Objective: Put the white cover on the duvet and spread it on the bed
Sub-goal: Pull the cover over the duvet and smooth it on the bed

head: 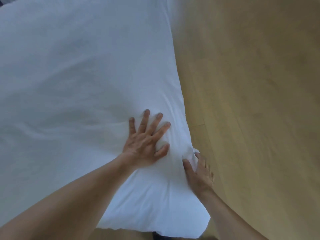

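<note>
The white cover (78,75) runs off the left and top edges and hides whatever lies beneath. The right hand (199,172) is motion-blurred — whether it grips the fabric is unclear. A dark shape (157,236) is cut off by the bottom edge.

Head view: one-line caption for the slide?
Left hand presses flat on the white cover; right hand pinches its bunched edge, wooden floor alongside.

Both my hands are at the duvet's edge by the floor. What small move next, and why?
Probably sweep the left hand outward toward the right hand at the edge: the white cover is bunched into folds between them, while the rest lies fairly smooth.
</note>
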`<state>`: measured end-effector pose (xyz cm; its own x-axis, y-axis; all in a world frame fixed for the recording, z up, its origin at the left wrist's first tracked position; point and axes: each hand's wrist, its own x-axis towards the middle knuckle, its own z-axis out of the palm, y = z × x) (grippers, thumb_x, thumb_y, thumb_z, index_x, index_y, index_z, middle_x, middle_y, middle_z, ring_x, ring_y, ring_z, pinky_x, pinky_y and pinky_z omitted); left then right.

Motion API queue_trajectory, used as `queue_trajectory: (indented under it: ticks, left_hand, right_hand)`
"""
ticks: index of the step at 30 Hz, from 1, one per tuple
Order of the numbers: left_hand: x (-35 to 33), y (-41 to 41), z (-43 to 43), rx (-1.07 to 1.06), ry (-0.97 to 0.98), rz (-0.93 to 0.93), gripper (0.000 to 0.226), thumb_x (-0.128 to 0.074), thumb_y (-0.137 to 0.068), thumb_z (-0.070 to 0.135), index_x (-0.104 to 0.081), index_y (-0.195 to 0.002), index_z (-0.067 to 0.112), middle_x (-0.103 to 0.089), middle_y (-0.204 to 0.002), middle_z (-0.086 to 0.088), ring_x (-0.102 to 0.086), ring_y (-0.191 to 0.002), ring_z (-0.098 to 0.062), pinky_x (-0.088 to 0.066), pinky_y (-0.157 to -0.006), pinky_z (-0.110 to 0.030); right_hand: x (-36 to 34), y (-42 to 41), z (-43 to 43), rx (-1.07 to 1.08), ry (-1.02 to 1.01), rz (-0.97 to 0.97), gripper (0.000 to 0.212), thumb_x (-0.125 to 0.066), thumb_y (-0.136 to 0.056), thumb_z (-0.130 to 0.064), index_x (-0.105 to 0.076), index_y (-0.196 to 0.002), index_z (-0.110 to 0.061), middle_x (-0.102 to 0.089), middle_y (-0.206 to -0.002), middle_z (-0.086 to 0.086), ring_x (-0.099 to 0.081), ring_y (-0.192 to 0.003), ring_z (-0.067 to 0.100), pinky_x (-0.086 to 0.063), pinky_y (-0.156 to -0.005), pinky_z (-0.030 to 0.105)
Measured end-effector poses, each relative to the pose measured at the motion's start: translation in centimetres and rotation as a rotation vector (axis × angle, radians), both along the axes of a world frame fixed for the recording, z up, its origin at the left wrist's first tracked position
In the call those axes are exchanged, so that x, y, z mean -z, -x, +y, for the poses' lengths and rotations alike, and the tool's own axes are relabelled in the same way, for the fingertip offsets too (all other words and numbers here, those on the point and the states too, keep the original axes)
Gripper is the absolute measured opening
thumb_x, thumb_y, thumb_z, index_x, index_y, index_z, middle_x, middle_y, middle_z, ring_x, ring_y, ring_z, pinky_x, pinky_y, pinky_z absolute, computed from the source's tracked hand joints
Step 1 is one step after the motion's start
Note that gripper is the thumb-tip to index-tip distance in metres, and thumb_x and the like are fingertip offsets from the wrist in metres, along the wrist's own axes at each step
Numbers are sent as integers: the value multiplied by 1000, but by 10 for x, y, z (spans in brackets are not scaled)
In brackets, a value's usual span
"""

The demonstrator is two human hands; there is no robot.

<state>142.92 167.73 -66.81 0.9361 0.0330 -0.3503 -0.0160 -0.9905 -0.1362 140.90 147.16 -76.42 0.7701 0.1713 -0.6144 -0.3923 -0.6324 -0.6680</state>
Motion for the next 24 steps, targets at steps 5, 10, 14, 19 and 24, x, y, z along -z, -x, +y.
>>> queue_trajectory:
  ticks: [5, 10, 14, 19, 24]
  left_hand:
    - [7, -8, 5, 34, 7, -45, 77, -14, -85, 70, -5, -156, 41, 12, -166, 8, 27, -149, -26, 7, -115, -65]
    - [14, -19, 10, 111, 33, -122, 72, -29, -89, 64, -31, -153, 31, -14, -166, 3, 2, -153, -29, -5, -113, -70]
    - [6, -56, 25, 75, 57, -176, 70, -30, -90, 59, -39, -151, 26, -19, -165, 2, -4, -153, -27, -5, -115, -66]
    - [-10, -110, 58, -101, 31, -117, 78, -5, -86, 61, -7, -158, 32, 11, -166, 6, 22, -150, -20, 13, -118, -55]
    - [-13, -145, 82, -228, 24, -120, 80, 10, -81, 62, 16, -154, 29, 29, -158, 9, 29, -147, -15, 18, -119, -50]
  right_hand:
    - [16, 6, 24, 33, -95, 241, 45, -31, -97, -59, -55, -106, -22, -64, -103, -3, -56, -108, 27, -40, -103, 45]
    - [20, -1, 15, 42, 50, 69, 75, -10, -89, -77, -57, -92, -18, -50, -71, -9, -60, -88, 30, -44, -78, 36]
    - [29, -17, 13, -161, 246, 77, 62, -6, -91, -70, -47, -92, -23, -60, -86, 2, -61, -96, 31, -42, -77, 35]
    - [6, -69, 53, 13, 68, 54, 89, -14, -74, -93, -54, -90, -15, -61, -89, 4, -58, -90, 25, -43, -82, 39]
    - [-33, -177, 134, 78, -359, -38, 102, -38, -71, -84, -38, -149, -18, -42, -151, 1, -42, -132, 7, -31, -114, 31]
